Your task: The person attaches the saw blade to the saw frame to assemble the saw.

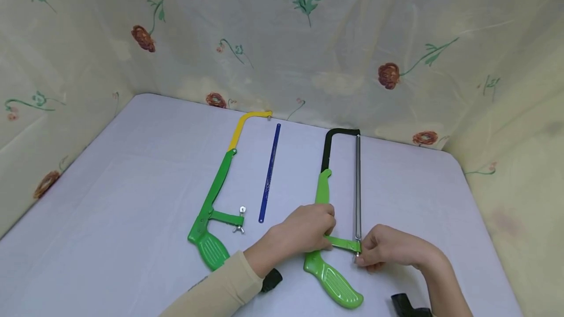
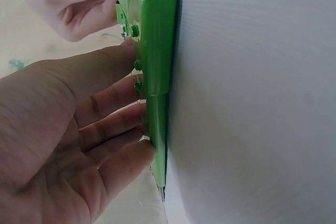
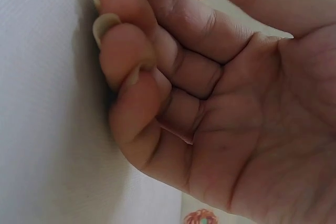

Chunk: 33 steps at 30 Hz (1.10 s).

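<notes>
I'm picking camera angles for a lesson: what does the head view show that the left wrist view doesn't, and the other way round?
Only the head view shows the blue blade and the green-and-yellow hacksaw. Only the left wrist view shows the left grip from its palm side and the small green nubs on the light-green hacksaw. Both show that hacksaw, the left grip, the right grip and the white tabletop.

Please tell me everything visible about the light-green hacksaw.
The light-green hacksaw lies flat on the white table. It has a glossy ribbed handle, black hooked front and grey metallic-looking strip running from front to crossbar. The left hand holds its frame; the right hand pinches at the crossbar's outer end.
</notes>
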### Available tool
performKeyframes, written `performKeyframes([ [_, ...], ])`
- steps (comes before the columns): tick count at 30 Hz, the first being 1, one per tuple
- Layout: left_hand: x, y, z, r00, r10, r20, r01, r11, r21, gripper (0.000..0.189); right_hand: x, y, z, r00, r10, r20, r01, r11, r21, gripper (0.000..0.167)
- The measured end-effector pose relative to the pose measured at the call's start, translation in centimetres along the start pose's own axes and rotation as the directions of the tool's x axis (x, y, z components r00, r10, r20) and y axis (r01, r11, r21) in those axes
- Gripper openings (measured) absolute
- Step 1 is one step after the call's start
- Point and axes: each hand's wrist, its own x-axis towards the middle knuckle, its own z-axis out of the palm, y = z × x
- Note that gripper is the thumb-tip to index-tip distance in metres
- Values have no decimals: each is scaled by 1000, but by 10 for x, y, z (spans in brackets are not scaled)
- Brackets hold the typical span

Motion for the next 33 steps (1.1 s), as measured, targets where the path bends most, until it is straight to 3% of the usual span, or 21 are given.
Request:
performKeyframes([
  [8, -1, 0, -1, 1000, 1, -5, -1, 1000, -2, 23, 3, 3, 2, 1000, -17, -26, 17, 1000, 9, 20],
  [33, -1, 1, -1, 1000, 1, -16, -1, 1000, -2, 23, 1, -5, 4, 998, 6, -59, -7, 1000, -18, 35],
])
